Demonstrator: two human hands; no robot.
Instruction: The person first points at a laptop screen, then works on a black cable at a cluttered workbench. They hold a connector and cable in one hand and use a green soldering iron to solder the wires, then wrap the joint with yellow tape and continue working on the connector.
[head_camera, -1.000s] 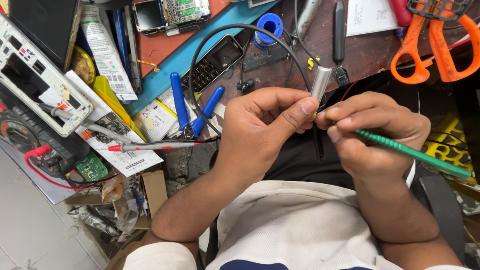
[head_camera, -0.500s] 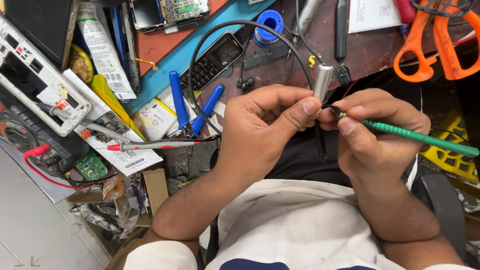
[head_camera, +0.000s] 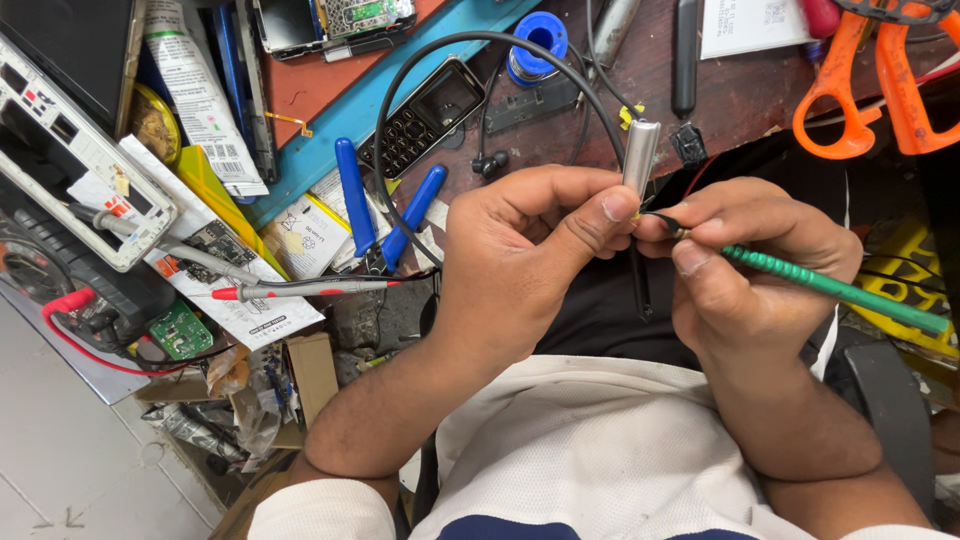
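In the head view, the left hand (head_camera: 520, 250) pinches a small silver metal tube (head_camera: 640, 158) upright above the counter (head_camera: 740, 95). The right hand (head_camera: 755, 265) grips a green-handled tool (head_camera: 830, 288), its tip at the tube's lower end.

- Small silver metal cylinder (head_camera: 640, 158), upright, pinched at its lower end.
- Green ribbed-handled tool (head_camera: 830, 288), slanting right, tip beside the cylinder's base.

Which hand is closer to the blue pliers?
Left. The left hand sits just right of the blue pliers; the right hand, holding the green-handled tool, is farther away.
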